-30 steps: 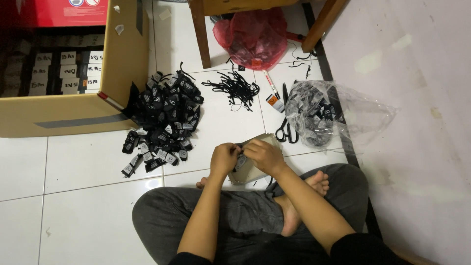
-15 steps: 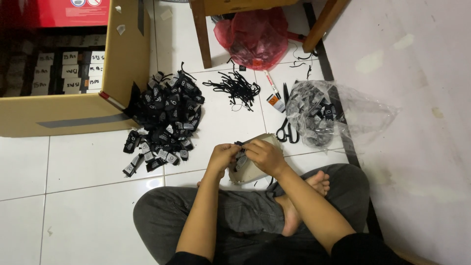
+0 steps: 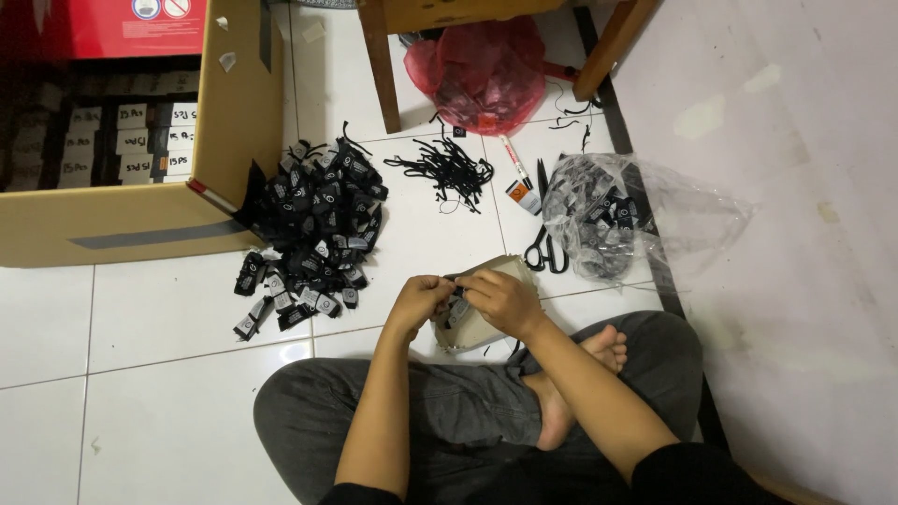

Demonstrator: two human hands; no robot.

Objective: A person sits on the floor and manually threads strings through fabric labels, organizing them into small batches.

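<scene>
Person sits cross-legged on a white tiled floor (image 3: 159, 318), grey trousers, bare feet tucked under the knees. Head view looks straight down.

Left hand (image 3: 418, 301): fingers curled, pinching one end of a small black tag (image 3: 457, 297) with a pale mark on it. Right hand (image 3: 500, 301): fingers bent over the other end of the same tag, thumb and forefinger closed on it. The two hands meet fingertip to fingertip, the tag between them, mostly hidden; whether a cord is attached to it cannot be told.

Directly beneath the hands lies a ragged piece of brown cardboard (image 3: 486, 329), flat on the floor, touching the person's shin.

To the left of the hands, near: a heap of small black tags with pale printed marks (image 3: 313, 229), spread loosely, the upper edge of the heap touching the corner of a large open brown cardboard box (image 3: 140, 224). Inside the box, rows of dark bundles with white paper labels (image 3: 126, 140).

Beyond the hands: a loose tangle of short black cords (image 3: 444, 170). Just right of that, a white marker pen (image 3: 515, 161), then black-handled scissors (image 3: 543, 251) lying closed on the tile. Beside the scissors, a crumpled clear plastic bag (image 3: 617, 220) holding more black tags.

At top: a red translucent plastic bag (image 3: 482, 70) between two wooden furniture legs (image 3: 376, 61).
</scene>
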